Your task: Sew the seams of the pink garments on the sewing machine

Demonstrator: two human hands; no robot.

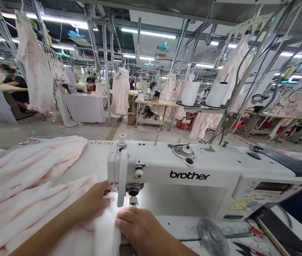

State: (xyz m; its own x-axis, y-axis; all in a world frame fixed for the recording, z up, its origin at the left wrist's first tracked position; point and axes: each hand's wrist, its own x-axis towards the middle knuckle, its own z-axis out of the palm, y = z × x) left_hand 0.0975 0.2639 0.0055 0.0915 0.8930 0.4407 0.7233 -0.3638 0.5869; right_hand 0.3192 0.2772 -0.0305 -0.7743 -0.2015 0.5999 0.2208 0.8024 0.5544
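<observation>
Pale pink and white fluffy fabric [105, 227] lies under the head of a white Brother sewing machine [164, 177]. My left hand [96, 199] is closed on the fabric just left of the needle area, its fingertips partly hidden behind the cloth and machine. Close in front of the needle, my right hand [137, 224] has curled fingers gripping the fabric's right edge. A lamp lights the cloth brightly between both hands. The needle itself is hard to make out behind the thread lever and presser parts.
More of the pink cloth [33, 160] is heaped on the table at left. Scissors [247, 249] and a clear round disc [212, 236] lie at lower right. Thread cones [190, 93] stand behind the machine. Hanging garments [120, 90] and co-workers at other machines fill the background.
</observation>
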